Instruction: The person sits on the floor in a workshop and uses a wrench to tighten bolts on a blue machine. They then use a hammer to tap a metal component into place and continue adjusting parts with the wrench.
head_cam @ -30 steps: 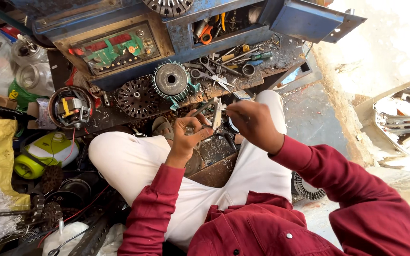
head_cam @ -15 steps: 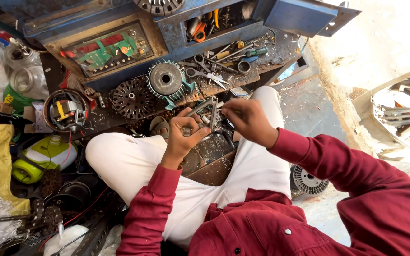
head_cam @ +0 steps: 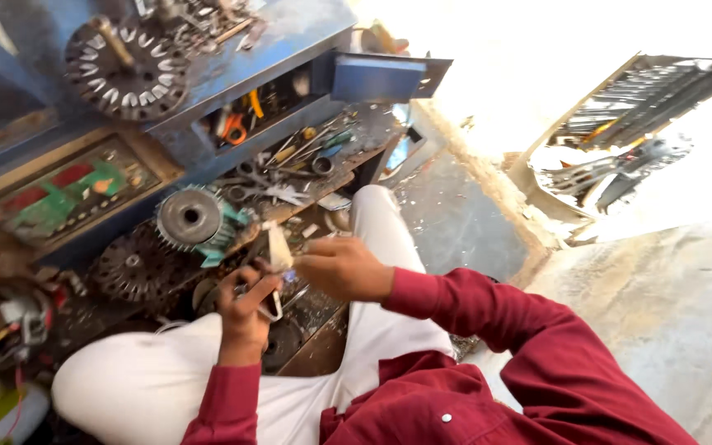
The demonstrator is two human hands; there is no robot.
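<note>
Hands meet above the lap, right at the near edge of the cluttered blue bench: the left hand (head_cam: 245, 301) comes up from below with its fingers (head_cam: 261, 284) curled tight around a small pale part (head_cam: 278, 251) with dark metal at its foot, and the right hand (head_cam: 341, 268) sits just to the right of it, fingers bunched together and pinching toward the part's upper end. That part stands nearly upright, its long axis tipped a little toward the bench, so it lies to the left of the right hand's fingertips, touching or almost touching; blur hides which. The left hand is the one carrying it. Just beyond, near the bench's front edge, a toothed grey rotor (head_cam: 189, 218) rests beside a dark laminated disc (head_cam: 135, 265), and a bigger slotted disc (head_cam: 125, 70) lies on the blue top at the far left corner. A green and red panel (head_cam: 59, 198) sits recessed in the bench's left face, rectangular, its markings too blurred to read. An open tray of hand tools (head_cam: 278, 111) fills the middle, and a rack of spanners (head_cam: 636, 107) lies well apart on the floor to the right.
</note>
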